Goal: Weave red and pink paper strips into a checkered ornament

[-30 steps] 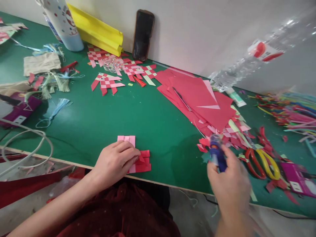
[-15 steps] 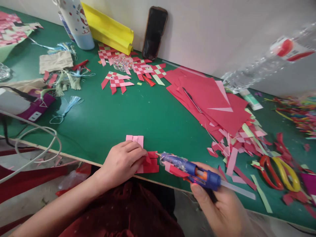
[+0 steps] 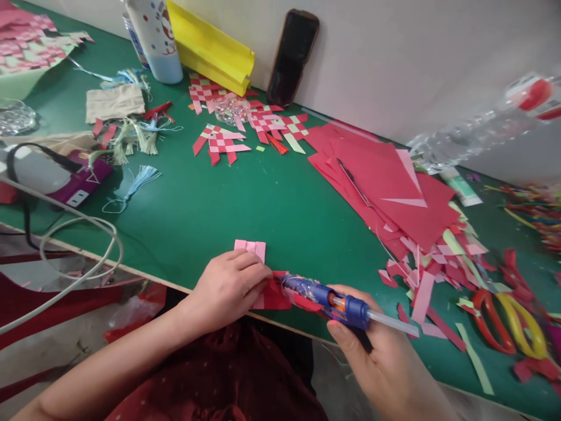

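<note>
Near the table's front edge, my left hand (image 3: 236, 285) is closed on a piece of woven paper strips. Its pink strips (image 3: 250, 248) stick out behind my fingers and its red strips (image 3: 275, 297) to the right; the middle is hidden under the hand. My right hand (image 3: 372, 345) grips a blue glue gun (image 3: 326, 298), with a clear glue stick (image 3: 394, 323) poking out of its back end. The gun's nozzle lies over the red strips, close to my left fingertips. A red and pink scrap hangs along the gun's side.
Red paper sheets (image 3: 390, 181) with a pen on top lie right of centre, beside paper scraps (image 3: 425, 292) and scissors (image 3: 521, 324). Woven paper fish (image 3: 221, 142), tassels (image 3: 138, 181), a cup (image 3: 160, 47) and a phone (image 3: 293, 58) stand or lie farther back. A white cable (image 3: 79, 222) loops at left.
My right hand has brought the glue gun left, so its nozzle now reaches over the red strips by my left fingers. The view has shifted slightly left.
</note>
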{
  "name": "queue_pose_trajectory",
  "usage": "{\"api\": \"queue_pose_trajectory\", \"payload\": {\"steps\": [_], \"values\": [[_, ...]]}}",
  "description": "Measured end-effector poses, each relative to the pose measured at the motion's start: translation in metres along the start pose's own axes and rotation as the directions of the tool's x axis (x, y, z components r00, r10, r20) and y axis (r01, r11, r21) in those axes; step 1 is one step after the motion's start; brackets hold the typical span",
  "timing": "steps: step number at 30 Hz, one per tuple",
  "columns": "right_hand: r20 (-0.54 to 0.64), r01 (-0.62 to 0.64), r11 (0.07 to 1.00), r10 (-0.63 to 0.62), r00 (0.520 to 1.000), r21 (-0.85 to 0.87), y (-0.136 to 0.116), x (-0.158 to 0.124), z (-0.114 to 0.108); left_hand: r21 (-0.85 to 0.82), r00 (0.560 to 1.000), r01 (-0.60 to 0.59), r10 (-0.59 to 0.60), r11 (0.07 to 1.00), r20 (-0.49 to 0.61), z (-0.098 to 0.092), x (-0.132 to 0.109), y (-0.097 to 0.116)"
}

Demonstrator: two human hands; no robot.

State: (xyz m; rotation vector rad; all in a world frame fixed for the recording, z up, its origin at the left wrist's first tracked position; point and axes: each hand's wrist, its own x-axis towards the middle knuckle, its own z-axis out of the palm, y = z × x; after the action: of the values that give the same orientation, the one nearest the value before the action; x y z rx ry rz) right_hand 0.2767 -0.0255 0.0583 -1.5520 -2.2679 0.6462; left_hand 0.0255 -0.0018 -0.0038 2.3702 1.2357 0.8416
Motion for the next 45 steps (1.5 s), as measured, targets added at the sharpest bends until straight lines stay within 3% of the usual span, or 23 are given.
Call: {"api": "queue_pose_trajectory", "payload": {"steps": [23, 45], "values": [[0.060, -0.066, 0.998, 0.068, 0.996, -0.022, 0.0010, -0.0050, -0.0011, 0.002, 1.000, -0.008, 0.008, 1.000, -0.022, 0.0022, -0.0013, -0.0014], [0.017, 0.060, 0.992, -0.058, 0.998, -0.112, -0.0034, -0.0017, -0.0034, 0.007, 1.000, -0.009, 0.009, 1.000, -0.020, 0.0033, -0.0025, -0.0021]]}}
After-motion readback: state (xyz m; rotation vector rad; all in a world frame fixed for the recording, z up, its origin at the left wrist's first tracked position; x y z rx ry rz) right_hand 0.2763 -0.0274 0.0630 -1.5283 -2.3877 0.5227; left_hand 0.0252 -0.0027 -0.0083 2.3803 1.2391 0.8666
